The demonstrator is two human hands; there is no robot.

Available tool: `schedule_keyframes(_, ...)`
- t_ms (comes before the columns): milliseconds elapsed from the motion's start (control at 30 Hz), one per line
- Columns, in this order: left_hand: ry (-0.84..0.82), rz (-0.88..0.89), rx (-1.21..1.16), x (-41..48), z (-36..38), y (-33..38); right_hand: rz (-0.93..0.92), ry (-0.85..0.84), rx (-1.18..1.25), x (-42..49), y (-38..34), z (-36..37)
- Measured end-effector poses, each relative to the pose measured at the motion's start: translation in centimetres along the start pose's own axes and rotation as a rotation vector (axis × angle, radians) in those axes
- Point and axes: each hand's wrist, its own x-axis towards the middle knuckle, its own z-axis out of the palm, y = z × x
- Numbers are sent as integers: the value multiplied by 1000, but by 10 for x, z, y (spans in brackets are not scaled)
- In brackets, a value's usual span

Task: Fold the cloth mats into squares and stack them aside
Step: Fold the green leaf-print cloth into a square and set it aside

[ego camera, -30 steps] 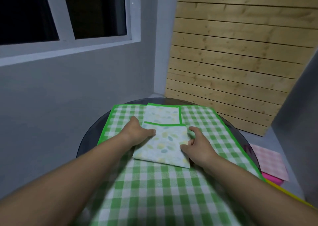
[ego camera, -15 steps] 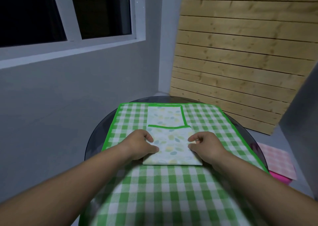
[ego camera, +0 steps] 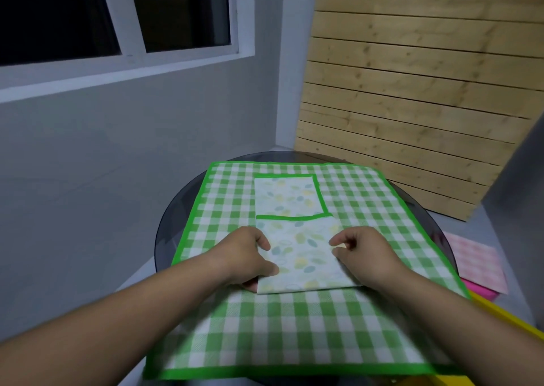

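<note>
A folded white mat with a leaf print (ego camera: 300, 256) lies in the middle of a large green checked mat (ego camera: 368, 209), which is spread flat over a round dark table (ego camera: 167, 226). My left hand (ego camera: 244, 256) grips the folded mat's left edge, thumb on top and fingers under it. At the mat's right edge my right hand (ego camera: 365, 256) pinches the cloth with curled fingers. A second folded leaf-print mat (ego camera: 287, 196) with a green border lies just beyond, its near edge touching the first.
A pink checked cloth (ego camera: 474, 259) lies on a pink thing to the right, below table height. A yellow edge (ego camera: 500, 315) runs at the lower right. A grey wall with a window stands left, a wooden slatted panel (ego camera: 412, 91) behind.
The folded leaf-print mat has been turned square to the one behind it and drawn a little toward me. Both hands have closed onto its side edges.
</note>
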Motion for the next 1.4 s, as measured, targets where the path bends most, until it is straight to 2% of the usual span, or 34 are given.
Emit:
schedule_keyframes(167, -31, 11, 113, -2, 0, 2, -20, -15, -77, -3, -3, 5)
schedule_keyframes(300, 40, 77, 399, -4, -3, 2, -34, -10, -118, -8, -6, 6)
schedule_keyframes(433, 104, 250, 572, -2, 1, -2, -26, -35, -157, -9, -9, 5)
schedule_keyframes(533, 1, 388, 751, 1, 9, -12, -10, -72, -154, -7, -10, 2)
schedule_keyframes(633, -52, 377, 857, 5, 18, -25, -15, -88, -177, -9, -11, 2)
schedule_keyframes(800, -27, 364, 1013, 6, 26, -32, -27, -147, -241, -23, -23, 1)
schedule_keyframes(933, -23, 367, 1048, 5, 27, -30, -191, -121, -589, -45, -27, 20)
schedule_keyframes(1100, -32, 350, 1045, 5, 27, -30, -181, -253, -708, -50, -3, 27)
schedule_keyframes(1233, -52, 344, 1032, 5, 25, -29, -150, -313, -694, -44, 11, 4)
schedule_keyframes(1400, -69, 346, 991, 6, 22, -30, -107, -390, -547, -40, 20, -25)
